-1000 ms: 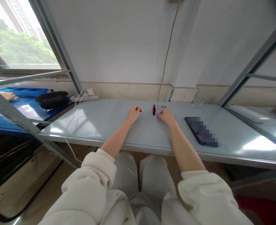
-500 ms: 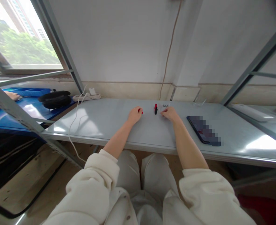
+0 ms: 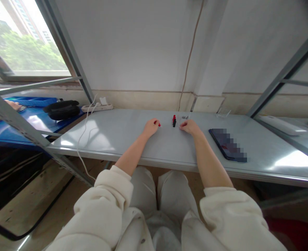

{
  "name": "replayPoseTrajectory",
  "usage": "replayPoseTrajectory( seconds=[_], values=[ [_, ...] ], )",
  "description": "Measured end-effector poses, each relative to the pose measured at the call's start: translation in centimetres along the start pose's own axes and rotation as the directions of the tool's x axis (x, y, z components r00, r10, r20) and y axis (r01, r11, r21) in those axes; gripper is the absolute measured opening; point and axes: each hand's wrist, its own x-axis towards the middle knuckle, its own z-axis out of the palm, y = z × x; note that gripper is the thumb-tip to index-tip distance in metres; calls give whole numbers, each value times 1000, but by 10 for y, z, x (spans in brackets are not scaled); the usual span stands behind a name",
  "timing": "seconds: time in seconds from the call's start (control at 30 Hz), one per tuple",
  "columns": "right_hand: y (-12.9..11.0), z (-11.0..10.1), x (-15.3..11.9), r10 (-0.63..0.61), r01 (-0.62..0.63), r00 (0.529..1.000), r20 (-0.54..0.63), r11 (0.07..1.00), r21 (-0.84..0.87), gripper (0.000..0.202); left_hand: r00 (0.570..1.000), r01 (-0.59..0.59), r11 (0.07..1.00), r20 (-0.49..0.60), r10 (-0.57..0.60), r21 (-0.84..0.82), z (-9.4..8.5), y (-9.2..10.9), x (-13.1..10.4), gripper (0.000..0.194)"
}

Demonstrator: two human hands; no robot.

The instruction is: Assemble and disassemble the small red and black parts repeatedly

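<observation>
My left hand (image 3: 151,127) is closed round a small red piece (image 3: 159,124), whose end shows past the fingertips; its exact kind is too small to tell. To the right of it, a red piece (image 3: 174,118) and a black piece (image 3: 174,123) lie close together on the grey tabletop (image 3: 133,139). My right hand (image 3: 190,127) rests at the near side of a small clear container (image 3: 182,118) with several small metal parts (image 3: 185,118) in it. Its thumb and fingertips are pinched together, and whatever may be between them cannot be made out.
A phone (image 3: 223,144) lies right of my right forearm. A clear dish (image 3: 223,113) stands at the back right. On the left are a power strip (image 3: 98,107) with a white cable (image 3: 81,136), a black case (image 3: 62,110), a blue tray (image 3: 33,101) and another person's hand (image 3: 12,105).
Both hands stay almost where they were. The red piece shows slightly more past my left fingertips.
</observation>
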Motion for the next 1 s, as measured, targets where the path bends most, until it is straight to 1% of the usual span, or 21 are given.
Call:
replayPoseTrajectory(
  seconds=[0.17, 0.3, 0.37, 0.43, 0.47, 0.5, 0.57, 0.63, 0.7, 0.77, 0.87, 0.93, 1.0],
  values=[
    [1, 2, 1, 40, -41, 999, -14, 995, -96, 21, 999, 45, 989, 19, -43, -139, 1, -1, 2, 25],
    [-1, -2, -3, 23, -34, 997, -70, 984, -175, 28, 994, 106, 955, 49, -96, -277, 3, -1, 3, 26],
    [-3, -7, -6, 7, -29, 993, -118, 982, -187, 28, 991, 134, 937, 64, -120, -322, 3, 1, 2, 27],
    [-7, -10, -9, 2, -24, 989, -149, 988, -151, 23, 988, 155, 923, 78, -136, -353, 3, 2, 1, 27],
    [-9, -12, -10, 1, -16, 991, -134, 993, -113, 20, 986, 163, 915, 86, -141, -369, 3, 3, 1, 26],
    [-11, -12, -12, 1, -6, 996, -92, 998, -58, 21, 984, 174, 907, 97, -148, -384, 2, 4, 0, 26],
    [-15, -11, -15, -10, 2, 997, 75, 995, 102, 28, 980, 194, 890, 120, -158, -413, 2, 6, -1, 26],
    [-19, -9, -18, -58, -14, 966, 251, 961, 276, 30, 977, 207, 874, 145, -159, -439, 2, 7, -2, 27],
    [-22, -6, -21, -126, -21, 930, 344, 919, 394, 29, 973, 220, 858, 173, -155, -464, 2, 8, -4, 27],
    [-23, -4, -23, -193, 3, 907, 374, 891, 454, 30, 968, 231, 845, 203, -148, -483, 3, 10, -5, 27],
    [-25, -2, -24, -277, 41, 880, 386, 853, 520, 29, 966, 220, 840, 233, -115, -496, 2, 13, -8, 27],
    [-26, -1, -24, -305, 40, 867, 393, 830, 556, 30, 968, 193, 842, 236, -80, -504, 3, 14, -9, 27],
    [-27, 0, -24, -307, 20, 863, 400, 813, 582, 31, 972, 169, 843, 230, -55, -511, 3, 15, -10, 27]
  ],
)
